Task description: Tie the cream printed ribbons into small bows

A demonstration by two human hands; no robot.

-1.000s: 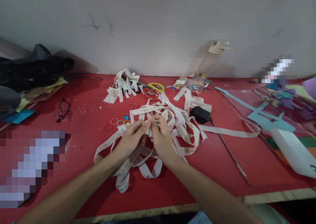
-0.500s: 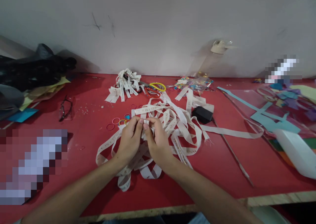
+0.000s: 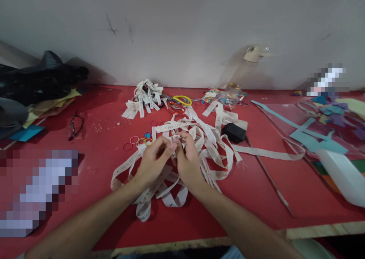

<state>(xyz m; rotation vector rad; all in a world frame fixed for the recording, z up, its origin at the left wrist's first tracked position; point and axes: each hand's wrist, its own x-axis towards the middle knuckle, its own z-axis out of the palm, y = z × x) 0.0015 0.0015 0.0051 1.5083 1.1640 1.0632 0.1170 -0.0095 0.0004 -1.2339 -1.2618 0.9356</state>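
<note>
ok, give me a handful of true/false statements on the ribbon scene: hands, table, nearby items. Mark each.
1. Both hands pinch the same piece of white ribbon between their fingertips. True: left hand and right hand meet on it above the loose ribbon heap.
2. The table is covered in blue. False: its surface is red.
3. A pair of glasses lies on the table to the left of the hands. True.
4. The small black box is held in the right hand. False: it sits on the table to the right of the hands, touched by neither.
5. The small coloured rings lie by the left hand. True.
</note>
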